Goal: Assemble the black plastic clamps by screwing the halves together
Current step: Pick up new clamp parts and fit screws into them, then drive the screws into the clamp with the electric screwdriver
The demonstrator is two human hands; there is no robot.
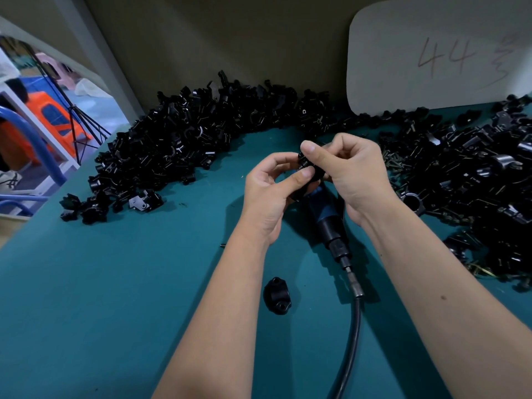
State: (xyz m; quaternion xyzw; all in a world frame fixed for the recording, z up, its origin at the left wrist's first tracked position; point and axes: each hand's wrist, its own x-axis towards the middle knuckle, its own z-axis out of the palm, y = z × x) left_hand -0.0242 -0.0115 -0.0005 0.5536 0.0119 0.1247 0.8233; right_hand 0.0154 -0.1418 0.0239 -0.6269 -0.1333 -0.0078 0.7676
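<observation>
Both hands meet above the middle of the green table (115,298) around one black clamp piece (309,171). My left hand (270,194) grips it from below and the left, thumb on its side. My right hand (348,171) pinches it from the right, thumb on top. Most of the piece is hidden by fingers. A single black clamp half (277,296) with two screw holes lies on the table between my forearms. Under my hands lies a blue and black power screwdriver (326,217) with its cable (352,335) running toward me.
A big pile of black clamp parts (184,139) covers the back left of the table. Another pile (483,180), mixed with brass-coloured screws (393,162), fills the right side. A white card (437,53) leans on the back wall. The table's left edge drops off near a blue rail (37,139).
</observation>
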